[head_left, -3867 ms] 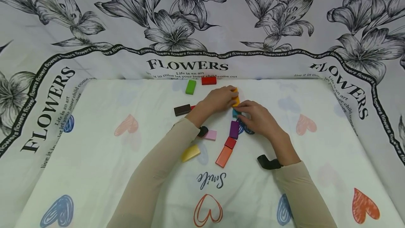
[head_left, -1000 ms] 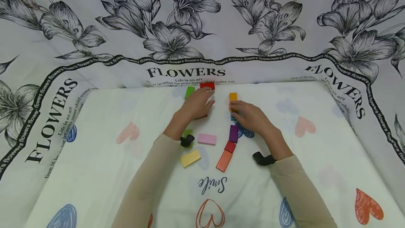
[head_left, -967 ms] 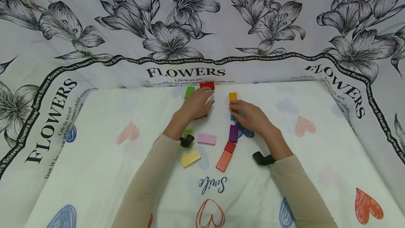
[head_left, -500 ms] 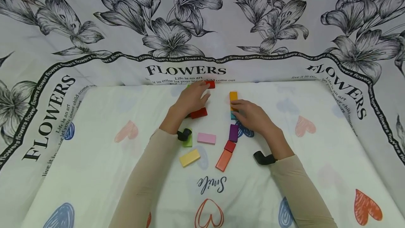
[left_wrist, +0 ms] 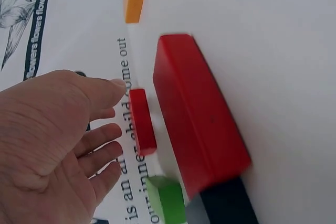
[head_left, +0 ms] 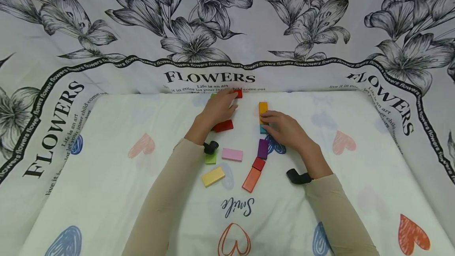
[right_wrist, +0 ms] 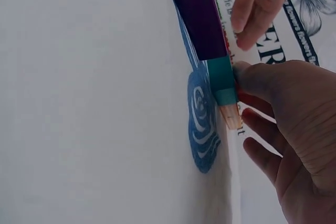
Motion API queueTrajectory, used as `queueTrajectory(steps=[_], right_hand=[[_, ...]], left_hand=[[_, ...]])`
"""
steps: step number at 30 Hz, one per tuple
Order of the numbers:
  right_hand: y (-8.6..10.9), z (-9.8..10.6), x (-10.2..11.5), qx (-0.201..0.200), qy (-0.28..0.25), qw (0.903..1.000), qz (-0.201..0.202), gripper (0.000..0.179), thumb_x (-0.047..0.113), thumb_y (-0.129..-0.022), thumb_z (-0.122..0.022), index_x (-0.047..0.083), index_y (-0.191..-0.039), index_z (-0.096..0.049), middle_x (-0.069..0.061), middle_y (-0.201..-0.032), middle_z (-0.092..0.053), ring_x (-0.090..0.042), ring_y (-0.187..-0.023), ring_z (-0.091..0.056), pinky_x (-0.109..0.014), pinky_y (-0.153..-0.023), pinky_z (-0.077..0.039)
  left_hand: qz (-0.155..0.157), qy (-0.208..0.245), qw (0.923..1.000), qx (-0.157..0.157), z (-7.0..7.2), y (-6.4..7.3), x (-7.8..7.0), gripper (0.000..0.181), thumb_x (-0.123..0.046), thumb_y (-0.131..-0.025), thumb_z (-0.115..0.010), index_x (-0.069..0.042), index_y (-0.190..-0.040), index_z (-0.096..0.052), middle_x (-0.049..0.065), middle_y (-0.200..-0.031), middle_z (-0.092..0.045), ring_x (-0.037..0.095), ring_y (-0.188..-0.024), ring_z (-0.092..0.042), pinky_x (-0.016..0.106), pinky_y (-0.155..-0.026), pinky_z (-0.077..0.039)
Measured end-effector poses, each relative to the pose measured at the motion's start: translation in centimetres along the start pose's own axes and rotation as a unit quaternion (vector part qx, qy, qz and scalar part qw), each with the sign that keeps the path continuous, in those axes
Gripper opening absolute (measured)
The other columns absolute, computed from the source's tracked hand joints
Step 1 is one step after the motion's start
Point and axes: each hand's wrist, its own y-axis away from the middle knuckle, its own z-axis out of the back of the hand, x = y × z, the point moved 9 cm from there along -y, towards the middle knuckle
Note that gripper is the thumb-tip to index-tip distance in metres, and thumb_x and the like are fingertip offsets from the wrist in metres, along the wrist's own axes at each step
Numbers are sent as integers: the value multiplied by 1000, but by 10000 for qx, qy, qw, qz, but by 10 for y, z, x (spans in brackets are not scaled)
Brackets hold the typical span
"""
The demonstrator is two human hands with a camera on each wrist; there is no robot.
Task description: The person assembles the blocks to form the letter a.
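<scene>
My left hand [head_left: 218,108] hovers at the far red block [head_left: 239,94], fingers spread and loosely bent; in the left wrist view a gap shows between its thumb and that block. Below this hand lies another red block [head_left: 224,125]. A green block [head_left: 213,95] is mostly hidden behind it. My right hand [head_left: 284,127] touches the side of the orange block [head_left: 263,107] with its fingertips. Its thumb is at the teal block [right_wrist: 222,80], and the other fingers hang apart. A purple block [head_left: 262,148], a small red block [head_left: 258,164] and a coral block [head_left: 251,180] continue the row.
Left of the row lie a pink block [head_left: 232,154], a yellow block [head_left: 213,176] and a light green block [head_left: 210,158], partly under the left wrist. A dark block [left_wrist: 231,203] adjoins the nearer red one. The white patterned cloth [head_left: 106,192] rises at the back.
The left hand has let go of the orange block and moved left to the far red block. The right hand has stayed by the orange and teal blocks. Lately both barely move.
</scene>
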Motion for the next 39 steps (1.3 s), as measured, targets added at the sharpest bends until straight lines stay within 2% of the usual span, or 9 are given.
queueTrajectory(steps=[5, 12, 17, 22, 24, 27, 31, 39], right_hand=[[0, 1, -1, 77, -82, 9999, 50, 38, 19, -104, -68, 7, -141, -68, -11, -155, -60, -34, -149, -53, -53, -125, -42], [-3, 0, -1, 121, -175, 9998, 22, 40, 19, -104, -67, 8, -143, -66, -10, -155, -61, -33, -150, -52, -53, -125, -40], [-5, -3, 0, 206, -112, 9997, 7, 39, 20, -104, -68, 7, -142, -67, -8, -156, -60, -32, -152, -50, -51, -126, -40], [-3, -2, -2, 196, -106, 9997, -27, 39, 19, -104, -68, 7, -141, -68, -8, -155, -61, -32, -151, -51, -52, -126, -40], [-2, 0, -3, 181, -117, 9998, -30, 38, 18, -104, -68, 6, -141, -68, -8, -155, -61, -32, -151, -51, -52, -126, -40], [0, 2, -4, 154, -117, 9998, -50, 38, 18, -104, -67, 6, -141, -68, -9, -155, -61, -33, -151, -51, -52, -126, -40], [-1, 2, -5, 154, -219, 9996, -57, 38, 16, -104, -67, 5, -141, -67, -11, -155, -61, -34, -151, -50, -53, -126, -39], [-2, -1, -5, 223, -252, 9994, -82, 39, 19, -105, -67, 5, -141, -67, -8, -156, -60, -32, -152, -50, -52, -127, -39]], left_hand=[[7, -140, 9999, 23, -2, -9, -6, 53, -25, -108, -59, -5, -157, -49, 15, -164, -48, 30, -156, -42, 41, -131, -35], [243, -123, 9996, 117, -6, -16, -1, 55, -21, -109, -56, -6, -160, -45, 13, -168, -43, 30, -158, -38, 41, -133, -31], [335, -301, 9987, 226, -10, -18, 3, 52, -20, -108, -57, -6, -158, -48, 13, -167, -45, 30, -158, -39, 42, -132, -32], [337, -409, 9984, 214, -12, -21, 0, 48, -18, -108, -57, -8, -154, -53, 13, -163, -49, 30, -154, -44, 42, -131, -34], [375, -348, 9986, 162, -11, -22, -3, 42, -17, -108, -56, -9, -149, -58, 11, -157, -55, 29, -148, -50, 42, -127, -40], [468, -223, 9986, 83, -8, -23, -8, 32, -12, -107, -57, -9, -137, -67, 10, -140, -64, 28, -126, -61, 40, -112, -52], [638, -102, 9979, 28, -4, -23, -11, 27, -8, -105, -58, -9, -127, -72, 10, -124, -69, 26, -106, -62, 39, -98, -57], [505, -20, 9987, -50, -1, -26, -16, 14, -9, -103, -65, -7, -111, -76, 9, -113, -71, 27, -101, -62, 40, -93, -56]])
